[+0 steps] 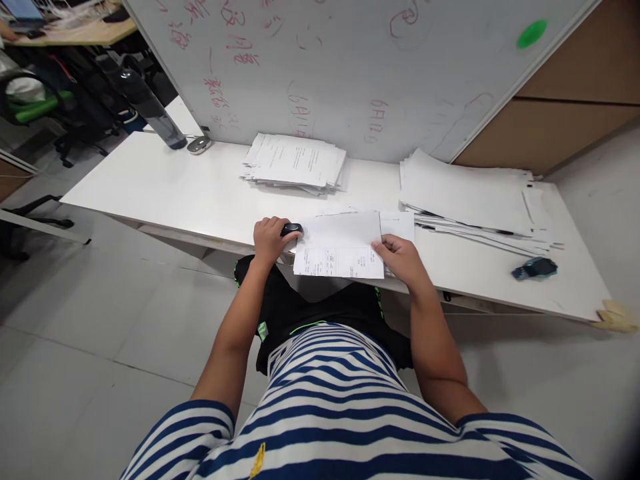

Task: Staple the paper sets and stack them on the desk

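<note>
My left hand (270,240) is wrapped around a small black stapler-like tool (292,231), whose rounded end meets the left edge of a printed paper sheet (340,247). Fingers and thumb of my right hand (403,259) pinch that sheet at its right edge. It is held over the front edge of the white table, its lower part printed with tables and text. Under it, partly covered, lies another white sheet (400,224). Most of the tool is hidden inside my left hand.
Behind the hands is a stack of printed papers (297,163); a larger paper pile (465,193) lies right, with a pen (480,225) along it. A dark bottle (150,107), a mouse (199,145) and a blue-black device (535,268) rest on the table (125,180). A whiteboard (340,67) stands behind.
</note>
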`<state>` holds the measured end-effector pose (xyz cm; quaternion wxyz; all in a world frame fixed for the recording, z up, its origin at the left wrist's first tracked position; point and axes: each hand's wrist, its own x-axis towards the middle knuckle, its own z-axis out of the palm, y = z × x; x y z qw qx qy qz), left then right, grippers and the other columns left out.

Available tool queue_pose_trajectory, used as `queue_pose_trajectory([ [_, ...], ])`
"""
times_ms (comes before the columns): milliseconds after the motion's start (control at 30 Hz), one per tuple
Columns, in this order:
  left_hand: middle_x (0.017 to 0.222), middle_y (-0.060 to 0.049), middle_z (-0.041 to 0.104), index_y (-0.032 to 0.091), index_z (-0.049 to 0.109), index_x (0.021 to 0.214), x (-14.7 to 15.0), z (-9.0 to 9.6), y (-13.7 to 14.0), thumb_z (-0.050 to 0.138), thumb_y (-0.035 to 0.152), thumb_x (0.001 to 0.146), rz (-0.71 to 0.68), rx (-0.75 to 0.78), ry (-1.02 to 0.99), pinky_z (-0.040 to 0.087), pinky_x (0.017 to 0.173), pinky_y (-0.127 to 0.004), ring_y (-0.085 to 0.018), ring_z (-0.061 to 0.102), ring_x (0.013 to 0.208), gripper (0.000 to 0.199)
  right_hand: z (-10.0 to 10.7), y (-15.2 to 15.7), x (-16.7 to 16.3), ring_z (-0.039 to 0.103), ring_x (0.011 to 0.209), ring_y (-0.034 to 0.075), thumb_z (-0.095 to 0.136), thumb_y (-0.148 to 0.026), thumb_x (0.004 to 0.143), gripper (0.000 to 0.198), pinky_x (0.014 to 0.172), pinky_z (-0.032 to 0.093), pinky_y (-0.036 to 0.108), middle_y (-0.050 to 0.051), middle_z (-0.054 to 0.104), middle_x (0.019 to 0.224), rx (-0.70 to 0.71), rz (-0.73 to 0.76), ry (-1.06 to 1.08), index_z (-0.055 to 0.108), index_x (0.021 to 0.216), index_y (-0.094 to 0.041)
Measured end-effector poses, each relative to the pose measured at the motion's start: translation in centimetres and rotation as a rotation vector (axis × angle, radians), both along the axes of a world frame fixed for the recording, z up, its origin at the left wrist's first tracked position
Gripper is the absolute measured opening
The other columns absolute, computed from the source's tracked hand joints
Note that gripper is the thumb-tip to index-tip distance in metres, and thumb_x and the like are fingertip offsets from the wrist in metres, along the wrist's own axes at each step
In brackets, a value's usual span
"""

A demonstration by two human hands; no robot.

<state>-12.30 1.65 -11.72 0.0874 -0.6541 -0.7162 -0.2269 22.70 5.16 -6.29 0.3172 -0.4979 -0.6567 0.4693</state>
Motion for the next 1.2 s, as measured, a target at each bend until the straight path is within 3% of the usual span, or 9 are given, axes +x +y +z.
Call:
queue_pose_trajectory([
  [267,0.097,-0.012,0.072,0.026,0.072,0.101,0.4,-0.4,0.1,0.062,0.066,0.089,0.06,0.012,-0.029,0.037,0.085,-0.044,-0.033,0.06,0.097,0.043,-0.1,-0.7,1.9,0.035,0.054,0.011,0.07,-0.05,0.084,0.036,0.052,0.029,0.027,-0.005,0.04,0.057,0.038,-0.193,0.064,0.055,0.067,-0.022],
  [533,0.097,-0.012,0.073,0.026,0.071,0.1,0.3,-0.6,0.3,0.064,0.067,0.087,0.067,0.016,-0.006,0.038,0.084,-0.044,-0.033,0.061,0.095,0.044,-2.7,-1.0,1.9,0.04,0.054,0.012,0.073,-0.052,0.081,0.038,0.051,0.034,0.027,-0.004,0.048,0.059,-0.051,-0.265,0.193,0.053,0.067,-0.023],
  [700,0.099,-0.012,0.073,0.027,0.07,0.1,0.3,-0.5,0.3,0.065,0.065,0.087,0.077,0.014,-0.023,0.038,0.086,-0.044,-0.033,0.061,0.097,0.04,-3.3,-0.5,3.3,0.051,0.061,0.016,0.073,-0.056,0.079,0.034,0.058,0.043,0.03,0.0,0.06,0.07,-0.009,-0.323,0.219,0.064,0.081,-0.023],
  [767,0.099,-0.012,0.073,0.027,0.07,0.1,0.3,-0.5,0.3,0.065,0.065,0.087,0.074,0.011,-0.031,0.038,0.086,-0.045,-0.033,0.061,0.097,0.04,-3.2,0.3,4.1,0.051,0.063,0.017,0.069,-0.057,0.082,0.035,0.059,0.043,0.03,0.0,0.06,0.07,0.033,-0.334,0.144,0.065,0.083,-0.022],
  [867,0.1,-0.012,0.073,0.027,0.07,0.1,0.3,-0.5,0.3,0.064,0.065,0.088,0.074,0.004,-0.04,0.038,0.087,-0.045,-0.033,0.06,0.098,0.04,-3.4,1.4,4.8,0.056,0.071,0.021,0.06,-0.052,0.087,0.033,0.069,0.047,0.036,0.004,0.063,0.074,0.19,-0.371,-0.213,0.068,0.088,-0.02],
  [967,0.101,-0.013,0.072,0.027,0.071,0.101,0.3,-0.5,0.3,0.062,0.066,0.089,0.077,-0.007,-0.057,0.038,0.088,-0.046,-0.034,0.06,0.1,0.042,-4.1,1.8,5.0,0.062,0.099,0.032,0.056,-0.045,0.088,0.038,0.091,0.047,0.05,0.016,0.071,0.104,0.382,-0.465,-0.574,0.069,0.11,-0.017],
  [1067,0.101,-0.013,0.072,0.026,0.071,0.103,0.4,-0.6,0.3,0.061,0.066,0.09,0.082,-0.007,-0.061,0.038,0.088,-0.046,-0.034,0.061,0.101,0.043,-5.4,1.1,5.5,0.057,0.123,0.039,0.054,-0.046,0.09,0.052,0.1,0.043,0.058,0.022,0.063,0.135,0.468,-0.618,-0.633,0.061,0.132,-0.017],
  [1200,0.101,-0.012,0.074,0.026,0.071,0.102,0.2,-0.3,0.2,0.059,0.065,0.091,0.069,0.029,-0.016,0.038,0.088,-0.045,-0.033,0.062,0.099,0.043,-7.4,0.3,7.2,0.053,0.134,0.036,0.049,-0.044,0.093,0.05,0.107,0.042,0.056,0.022,0.06,0.14,0.571,-0.713,-0.55,0.06,0.133,-0.015],
])
